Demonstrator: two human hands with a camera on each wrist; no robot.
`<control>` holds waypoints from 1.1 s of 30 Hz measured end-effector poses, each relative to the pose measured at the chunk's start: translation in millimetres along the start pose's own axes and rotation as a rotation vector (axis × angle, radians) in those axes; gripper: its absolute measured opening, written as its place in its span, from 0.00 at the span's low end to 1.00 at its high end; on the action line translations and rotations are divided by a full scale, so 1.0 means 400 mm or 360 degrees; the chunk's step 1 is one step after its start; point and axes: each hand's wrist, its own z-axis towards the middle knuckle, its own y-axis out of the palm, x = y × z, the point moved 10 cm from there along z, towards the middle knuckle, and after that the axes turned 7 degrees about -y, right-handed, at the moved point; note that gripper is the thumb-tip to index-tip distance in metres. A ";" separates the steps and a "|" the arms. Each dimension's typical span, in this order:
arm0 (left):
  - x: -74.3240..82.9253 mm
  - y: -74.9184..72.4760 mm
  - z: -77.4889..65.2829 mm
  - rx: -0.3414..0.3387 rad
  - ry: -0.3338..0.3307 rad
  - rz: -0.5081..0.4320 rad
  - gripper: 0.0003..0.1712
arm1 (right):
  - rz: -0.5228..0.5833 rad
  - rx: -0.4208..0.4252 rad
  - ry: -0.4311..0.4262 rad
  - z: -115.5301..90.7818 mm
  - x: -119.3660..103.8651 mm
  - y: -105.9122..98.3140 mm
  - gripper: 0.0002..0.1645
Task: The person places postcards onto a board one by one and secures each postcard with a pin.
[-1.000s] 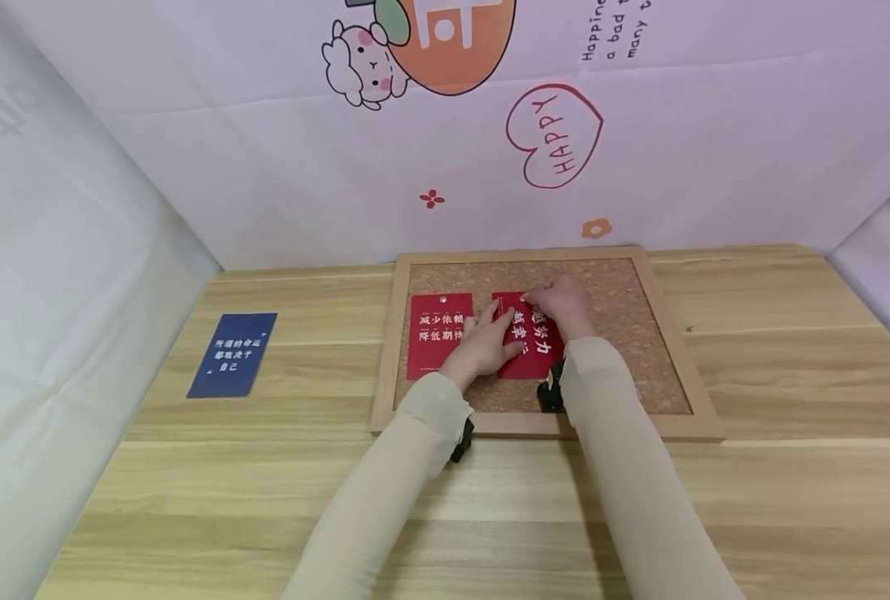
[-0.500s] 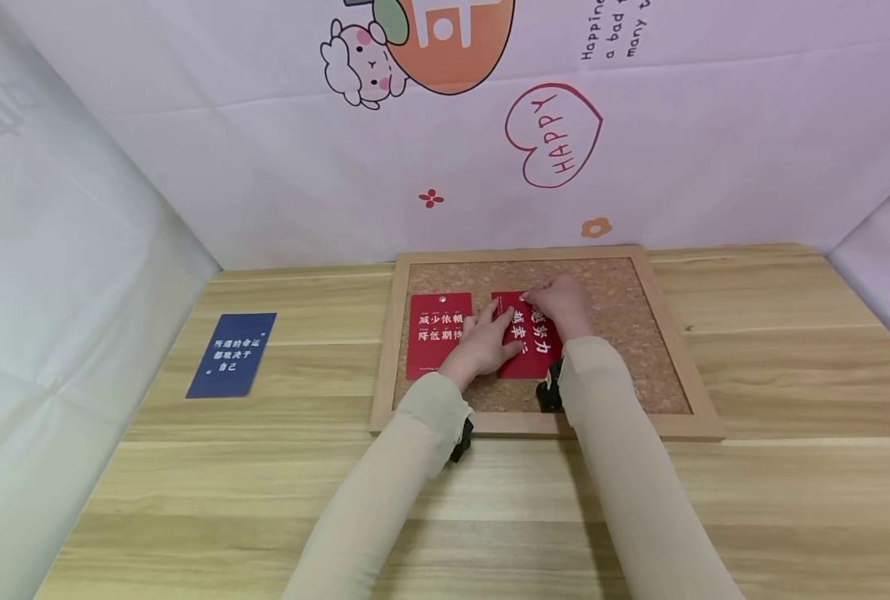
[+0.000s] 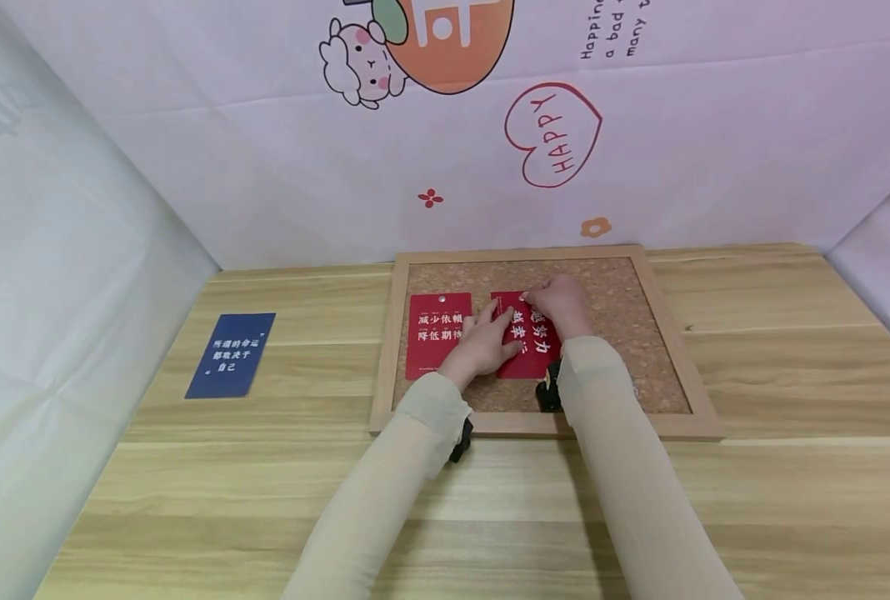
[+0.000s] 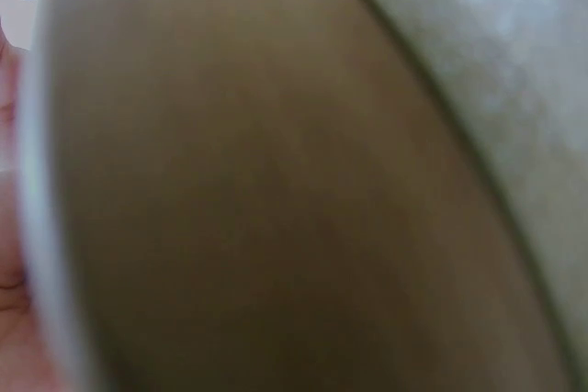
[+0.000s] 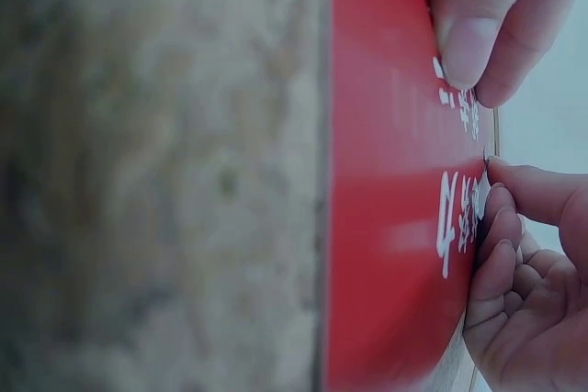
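A red card (image 3: 529, 354) with white characters lies on the framed corkboard (image 3: 617, 283). My left hand (image 3: 481, 342) rests on its left part with the fingers spread, and the right wrist view shows the thumb (image 5: 470, 50) pressing near the characters. At the card's top edge my right hand (image 3: 561, 302) pinches a small pale pushpin (image 3: 523, 297) between thumb and fingertips, its other fingers curled (image 5: 501, 273) against the card. The pushpin is mostly hidden by those fingers. Left of it a second red card (image 3: 433, 354) bears a pale pushpin (image 3: 442, 298) at its top.
A blue card (image 3: 231, 356) with white characters lies on the wooden table (image 3: 190, 500), left of the board. The board's wooden frame (image 3: 400, 425) forms a raised edge. Behind stands a white printed cloth (image 3: 302, 192). The left wrist view is mostly blurred wood.
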 end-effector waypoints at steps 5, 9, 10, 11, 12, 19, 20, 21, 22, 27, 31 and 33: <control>0.002 -0.001 -0.002 0.0002 -0.0004 0.0005 0.35 | -0.0015 0.0007 -0.0010 -0.001 -0.003 -0.002 0.17; 0.004 -0.002 -0.004 0.0006 -0.0001 0.0010 0.35 | -0.0048 0.0000 -0.0038 -0.003 -0.007 -0.004 0.19; 0.005 -0.002 -0.004 0.0007 0.0000 0.0006 0.35 | -0.0055 0.0000 -0.0044 -0.003 -0.008 -0.005 0.19; 0.005 -0.002 -0.004 0.0005 -0.0001 0.0006 0.35 | -0.0058 -0.0002 -0.0048 -0.003 -0.009 -0.005 0.19; 0.004 -0.001 -0.004 0.0004 -0.0007 0.0009 0.35 | -0.0057 -0.0004 -0.0051 -0.003 -0.009 -0.005 0.19; 0.001 0.002 0.000 -0.0004 -0.0015 0.0006 0.36 | -0.0049 0.0000 -0.0047 -0.003 -0.009 -0.005 0.17; 0.001 0.002 0.001 -0.0005 -0.0014 0.0006 0.36 | -0.0053 -0.0001 -0.0045 -0.003 -0.009 -0.005 0.17; 0.001 0.002 0.001 -0.0005 -0.0016 0.0005 0.36 | -0.0054 -0.0003 -0.0039 -0.003 -0.008 -0.005 0.17; 0.001 0.002 0.001 -0.0005 -0.0020 0.0008 0.36 | -0.0056 -0.0006 -0.0035 -0.003 -0.008 -0.004 0.18; 0.001 0.000 0.000 0.0001 -0.0015 0.0003 0.36 | -0.0045 0.0001 -0.0010 -0.001 -0.005 -0.004 0.17; 0.001 0.000 -0.001 0.0001 -0.0004 -0.0005 0.36 | -0.0034 0.0029 -0.0023 0.003 -0.007 -0.005 0.15; 0.001 0.001 -0.002 -0.0001 -0.0003 -0.0012 0.36 | -0.0034 0.0035 -0.0035 0.005 -0.007 -0.005 0.16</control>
